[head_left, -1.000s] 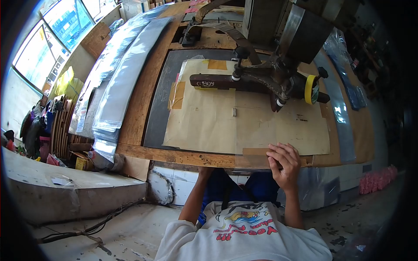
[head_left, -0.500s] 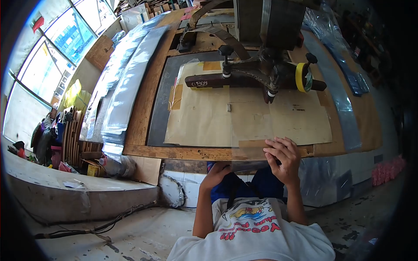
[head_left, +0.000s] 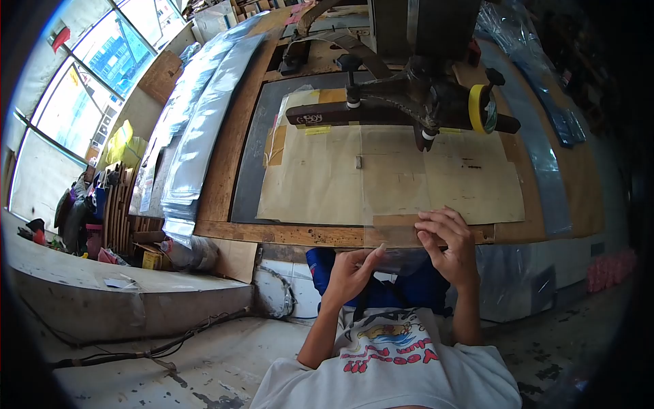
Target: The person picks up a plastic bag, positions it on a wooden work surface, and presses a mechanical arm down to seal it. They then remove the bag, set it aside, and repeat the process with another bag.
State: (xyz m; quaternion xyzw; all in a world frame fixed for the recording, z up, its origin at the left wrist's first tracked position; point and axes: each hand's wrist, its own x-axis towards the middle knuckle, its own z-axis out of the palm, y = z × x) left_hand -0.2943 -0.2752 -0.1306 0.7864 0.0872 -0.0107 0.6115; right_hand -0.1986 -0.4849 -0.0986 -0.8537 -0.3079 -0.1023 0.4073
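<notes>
Head: right grip (head_left: 456, 251) part-open at film (head_left: 402, 260)

Two hands (head_left: 353, 274) (head_left: 451, 249), one yellow ring (head_left: 475, 109), one dark bar (head_left: 334, 113)

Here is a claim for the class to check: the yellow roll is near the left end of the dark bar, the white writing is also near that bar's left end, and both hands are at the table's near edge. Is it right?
Not quite: the head view shows the yellow roll near the right end of the dark bar. The rest stands.
</notes>
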